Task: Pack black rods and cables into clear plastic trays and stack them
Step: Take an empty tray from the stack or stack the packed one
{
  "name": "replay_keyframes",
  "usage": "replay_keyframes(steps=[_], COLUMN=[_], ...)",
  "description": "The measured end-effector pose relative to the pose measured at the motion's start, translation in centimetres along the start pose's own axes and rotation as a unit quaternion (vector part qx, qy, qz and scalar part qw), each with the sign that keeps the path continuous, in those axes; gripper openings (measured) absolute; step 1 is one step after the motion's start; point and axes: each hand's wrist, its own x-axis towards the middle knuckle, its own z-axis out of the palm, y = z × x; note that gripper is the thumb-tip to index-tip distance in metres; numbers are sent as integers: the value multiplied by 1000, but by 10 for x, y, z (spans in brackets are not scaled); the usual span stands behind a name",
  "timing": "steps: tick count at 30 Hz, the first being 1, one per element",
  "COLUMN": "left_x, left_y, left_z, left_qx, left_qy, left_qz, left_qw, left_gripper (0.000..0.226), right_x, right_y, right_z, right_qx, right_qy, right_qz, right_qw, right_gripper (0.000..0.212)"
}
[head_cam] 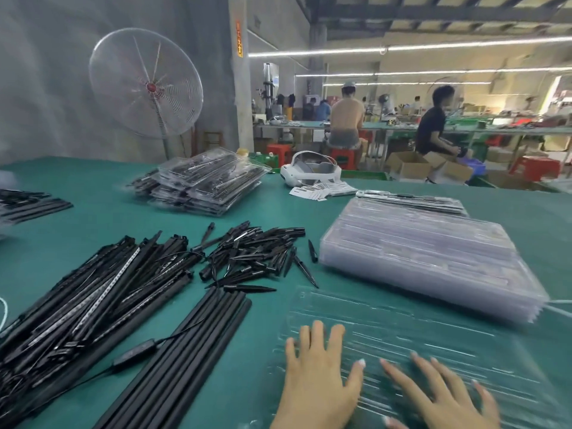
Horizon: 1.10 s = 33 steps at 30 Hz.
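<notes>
From the head view, an empty clear tray (411, 345) lies flat on the green surface (272, 212). Both hands rest on its near end: the left hand (318, 373) flat with fingers spread, its grip wide and holding nothing; the right hand (445, 397), blurred, also splayed flat. Just beyond the tray sits a stack of clear trays (430, 258). Left of the tray lie black rods (182, 357) with a cable (136, 354), and farther left a larger heap of rods (83, 292). Beyond the tray, well apart, packed trays (201, 184) are piled.
</notes>
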Motion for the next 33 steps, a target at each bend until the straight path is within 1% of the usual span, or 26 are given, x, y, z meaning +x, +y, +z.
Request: replay_keyframes(steps=[4,6,7,8,9,10,11,12,13,14,15,17,18,19,20,21,22,24,26,27,28,29,31,32,33], left_x=[-1,0,0,1,1,-1,-4,-8,-12,-12,-13,-11,-11,-8,-3,0,1,2,2,3,3,2,-2,-3,-4], left_y=[-4,-3,-2,0,2,6,9,10,10,8,3,-2,-6,-11,-14,-18,-20,-21,-22,-22,-21,-21,-17,-15,-13], left_z=[9,8,6,5,3,-1,-3,-2,0,1,3,2,-5,-10,-9,-5,-2,7,12,12,11,10,7,7,7], left_qx=[50,46,42,46,55,60,65,77,103,134,154,116,94,58,28,24,16,29,42,36,29,26,20,14,9], left_qy=[-88,-109,-112,-120,-131,-137,-134,-125,-102,-67,-41,-10,-8,11,39,24,1,-36,-52,-45,-38,-28,4,14,15], left_qz=[91,92,90,91,93,91,89,87,82,77,70,61,71,87,105,111,117,117,99,91,88,92,117,131,145], left_qw=[991,989,989,987,985,984,985,985,986,986,985,991,993,994,993,993,993,992,993,994,995,995,993,991,989], left_gripper=[88,100,104,106,107,108,109,107,101,92,85,74,72,71,70,70,72,81,77,73,70,68,63,60,58], right_x=[-3,-5,-6,-6,-3,-1,-1,-2,-1,1,5,8,10,11,12,13,12,7,6,5,4,4,7,7,7], right_y=[0,8,7,5,8,16,22,26,33,40,46,52,51,49,46,43,42,38,39,40,40,39,40,41,40], right_z=[3,6,-2,-13,-23,-27,-31,-33,-29,-25,-17,-7,-8,-10,-10,-11,-11,-6,-3,-1,-2,-2,2,2,3], right_qx=[-28,-39,-44,-47,-57,-87,-107,-80,-93,-123,-154,-107,-101,-98,-96,-112,-107,-97,-102,-88,-80,-85,-115,-117,-105], right_qy=[24,8,-17,-67,-69,-56,-69,-107,-85,-95,-86,-67,-65,-52,-22,-3,17,42,55,49,41,52,94,84,81], right_qz=[12,5,8,12,2,-14,-9,20,32,55,54,71,73,67,54,43,25,-33,-56,-59,-56,-52,-48,-43,-40], right_qw=[999,999,999,997,996,995,992,991,991,986,983,989,990,992,994,993,994,994,992,993,994,994,988,989,990], right_gripper=[60,61,64,72,79,80,77,76,79,85,91,96,96,97,97,96,89,66,55,54,55,60,73,79,80])
